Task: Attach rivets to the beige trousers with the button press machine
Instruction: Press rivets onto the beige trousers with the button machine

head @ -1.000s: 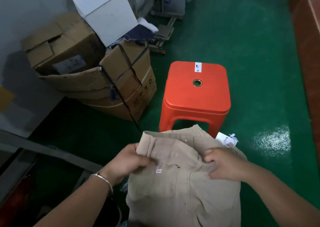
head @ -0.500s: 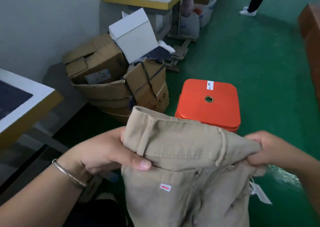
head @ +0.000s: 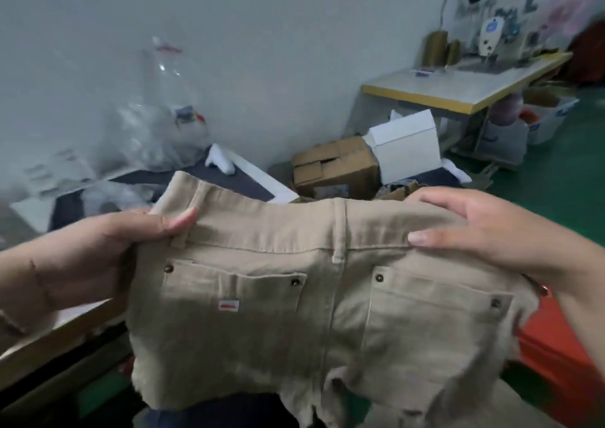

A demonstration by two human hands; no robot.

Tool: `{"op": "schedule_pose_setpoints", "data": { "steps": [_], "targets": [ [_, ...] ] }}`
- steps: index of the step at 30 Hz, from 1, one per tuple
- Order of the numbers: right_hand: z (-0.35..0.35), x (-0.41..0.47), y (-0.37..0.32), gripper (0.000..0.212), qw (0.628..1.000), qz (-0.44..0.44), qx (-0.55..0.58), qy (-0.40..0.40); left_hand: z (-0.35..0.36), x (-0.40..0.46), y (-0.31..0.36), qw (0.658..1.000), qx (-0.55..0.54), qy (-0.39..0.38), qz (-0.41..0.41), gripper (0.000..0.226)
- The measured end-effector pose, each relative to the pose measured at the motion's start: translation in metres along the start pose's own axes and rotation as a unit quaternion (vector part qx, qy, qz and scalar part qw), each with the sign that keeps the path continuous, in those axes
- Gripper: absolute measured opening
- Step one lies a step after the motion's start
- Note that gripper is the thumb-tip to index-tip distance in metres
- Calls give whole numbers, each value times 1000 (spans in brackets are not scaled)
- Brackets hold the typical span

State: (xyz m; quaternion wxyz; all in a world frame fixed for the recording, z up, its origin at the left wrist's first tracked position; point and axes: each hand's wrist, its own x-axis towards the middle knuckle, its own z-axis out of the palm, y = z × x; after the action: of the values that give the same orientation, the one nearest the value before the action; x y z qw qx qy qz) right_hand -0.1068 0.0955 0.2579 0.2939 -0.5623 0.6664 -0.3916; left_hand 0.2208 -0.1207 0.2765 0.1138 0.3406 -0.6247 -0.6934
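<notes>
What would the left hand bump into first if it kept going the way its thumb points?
Probably nothing but the beige trousers themselves: the left hand grips the waistband, thumb pointing right along it, toward the right hand at the far end. Depth is unclear.

hands (head: 108, 251) gripping beige trousers (head: 294, 296) waistband

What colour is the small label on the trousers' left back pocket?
The small label is white with a red mark, seen in the head view, on the beige trousers.

garment workshop | sewing machine (head: 490, 39) on worktable (head: 458, 89) | cardboard boxes (head: 334, 170) | green floor (head: 569, 172)
</notes>
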Motion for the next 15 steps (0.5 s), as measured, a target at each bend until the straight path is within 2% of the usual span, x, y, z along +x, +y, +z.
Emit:
{"op": "schedule_pose_setpoints", "data": {
  "steps": [2,5,7,9,10,13,15],
  "targets": [
    [29,36,-22,33,998,-27,4,-56,-30,-42,-8,997,0,68,-37,74],
    [83,87,-50,28,982,-67,44,-168,-70,-105,-31,979,-34,180,-90,44],
    [123,116,-69,32,964,-77,91,-237,-89,-143,-46,965,-40,237,-106,31],
    [161,140,-89,34,945,-72,137,-287,-105,-173,-59,954,-23,282,-95,28],
    [179,151,-99,33,937,-64,157,-305,-114,-184,-66,943,-9,322,-82,30],
    [227,183,-124,27,928,-27,166,-333,-140,-203,-87,882,41,468,-50,24],
    [256,204,-136,16,939,2,123,-320,-156,-208,-98,864,63,499,-29,23]
  ]
}}
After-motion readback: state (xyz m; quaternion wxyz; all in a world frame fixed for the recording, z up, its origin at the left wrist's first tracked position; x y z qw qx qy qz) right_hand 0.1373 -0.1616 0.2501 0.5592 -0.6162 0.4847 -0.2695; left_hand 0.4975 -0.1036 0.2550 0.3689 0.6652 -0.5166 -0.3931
